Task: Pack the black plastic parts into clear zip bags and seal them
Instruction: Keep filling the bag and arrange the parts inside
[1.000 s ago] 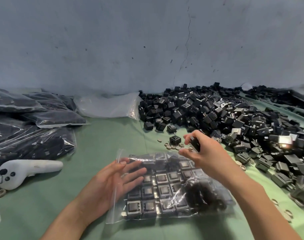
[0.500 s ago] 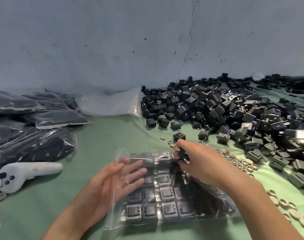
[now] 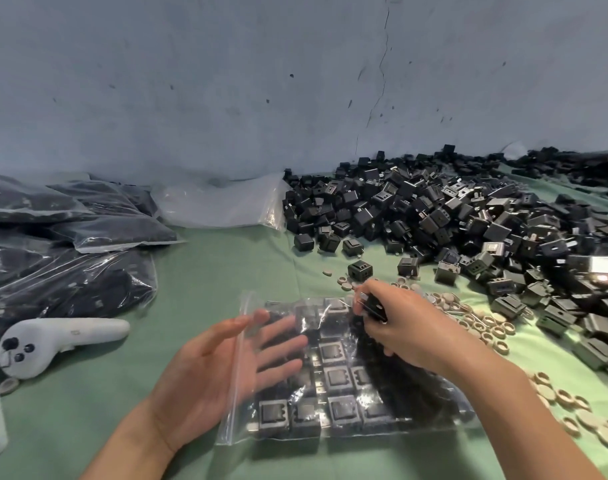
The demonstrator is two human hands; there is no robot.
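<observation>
Clear plastic, creased and catching the light, formed the zip bag [image 3: 392, 415] that lay flat on the green cloth [image 3: 209, 278] directly in front of the person, its zip-strip mouth turned to the left. Inside it, black square parts sat side by side in neat rows, each with a grey-rimmed face upward; the right portion of the bag looked darker and less orderly. The left hand [image 3: 212, 372] was spread wide, palm showing, its straight fingers slipped into the bag's mouth and seen through the film. The right hand [image 3: 413, 330] was over the bag's far edge, thumb and fingertips pinching 1 black part [image 3: 373, 306], a small blocky piece with a pale metal edge. Beyond it, a large heap of loose black plastic parts [image 3: 451, 220] spread along the blue-grey wall [image 3: 226, 81] and across the right side of the cloth, many showing small slots or metal tabs. Beige rings [image 3: 482, 323] were scattered between the heap and the bag. To the left, filled bags [image 3: 70, 237] of dark parts were piled up, a stack of empty clear bags [image 3: 223, 206] rested against the wall, and a white handheld controller [image 3: 53, 341] lay on the cloth near them.
</observation>
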